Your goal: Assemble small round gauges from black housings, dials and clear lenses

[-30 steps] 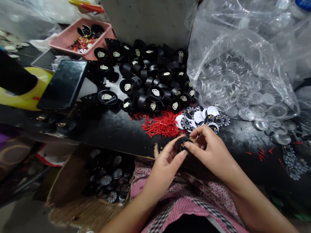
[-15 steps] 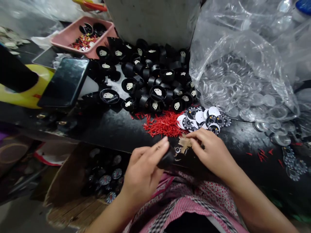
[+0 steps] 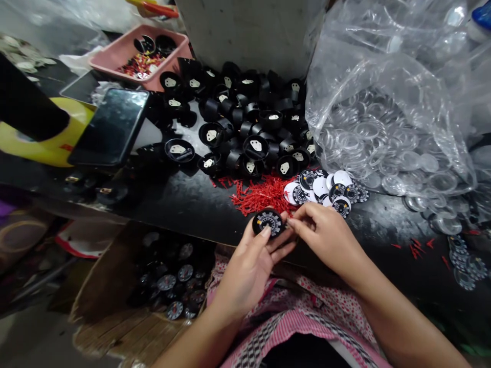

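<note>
At the near edge of the flat black desk (image 3: 192,209), the bare left hand (image 3: 253,260) hides the underside of the round black dial case (image 3: 264,217). Whether the bare right hand (image 3: 322,227) pinches something is too small to tell. The yellow rounded object (image 3: 26,153) towards the desk's left edge is cut off. Below the near edge, the numerals of the round grey dials (image 3: 166,282) are blurred.
</note>
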`<state>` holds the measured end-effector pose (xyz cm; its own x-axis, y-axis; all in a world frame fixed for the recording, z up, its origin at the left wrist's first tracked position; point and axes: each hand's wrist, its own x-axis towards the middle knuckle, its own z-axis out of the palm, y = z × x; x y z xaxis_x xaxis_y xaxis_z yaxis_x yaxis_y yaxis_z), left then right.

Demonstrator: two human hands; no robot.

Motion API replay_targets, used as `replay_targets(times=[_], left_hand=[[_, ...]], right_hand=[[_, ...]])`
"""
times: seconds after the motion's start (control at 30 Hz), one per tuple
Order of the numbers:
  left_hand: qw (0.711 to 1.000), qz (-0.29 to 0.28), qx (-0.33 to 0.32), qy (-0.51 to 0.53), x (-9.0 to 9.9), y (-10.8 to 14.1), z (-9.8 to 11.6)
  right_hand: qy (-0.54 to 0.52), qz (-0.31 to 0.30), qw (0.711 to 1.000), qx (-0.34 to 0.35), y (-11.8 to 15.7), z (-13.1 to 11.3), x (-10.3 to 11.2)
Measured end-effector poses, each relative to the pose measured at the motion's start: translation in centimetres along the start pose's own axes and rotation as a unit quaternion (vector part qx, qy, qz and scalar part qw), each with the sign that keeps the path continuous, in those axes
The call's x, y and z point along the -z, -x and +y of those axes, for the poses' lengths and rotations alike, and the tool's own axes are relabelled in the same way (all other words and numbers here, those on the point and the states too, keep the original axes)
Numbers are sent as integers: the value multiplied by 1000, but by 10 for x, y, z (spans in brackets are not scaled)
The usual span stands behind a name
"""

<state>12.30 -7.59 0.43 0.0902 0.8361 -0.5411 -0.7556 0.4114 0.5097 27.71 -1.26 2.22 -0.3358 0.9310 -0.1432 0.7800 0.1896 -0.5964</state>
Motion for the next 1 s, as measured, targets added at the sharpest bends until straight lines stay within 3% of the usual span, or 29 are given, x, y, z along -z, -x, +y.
replay_targets(times=[0.1, 0.27, 0.4, 0.63, 0.8, 1.0], left_hand=[[1000, -18, 8, -2, -6, -3, -3], [993, 3, -83, -79, -1, -3, -10], [985, -4, -96, -143, 4, -2, -10], [973, 22, -107, -204, -4, -9, -13], [950, 3, -122, -288, -10, -6, -15], [947, 20, -141, -289, -16, -2, -9]], right_hand=[[-56, 8, 998, 4, 6, 1, 2], [-45, 41, 997, 50, 15, 2, 3], [-24, 47, 995, 80, 21, 1, 8], [-109, 41, 988, 99, 26, -10, 12], [-52, 40, 994, 86, 23, -13, 10], [-59, 26, 996, 63, 24, -13, 12]])
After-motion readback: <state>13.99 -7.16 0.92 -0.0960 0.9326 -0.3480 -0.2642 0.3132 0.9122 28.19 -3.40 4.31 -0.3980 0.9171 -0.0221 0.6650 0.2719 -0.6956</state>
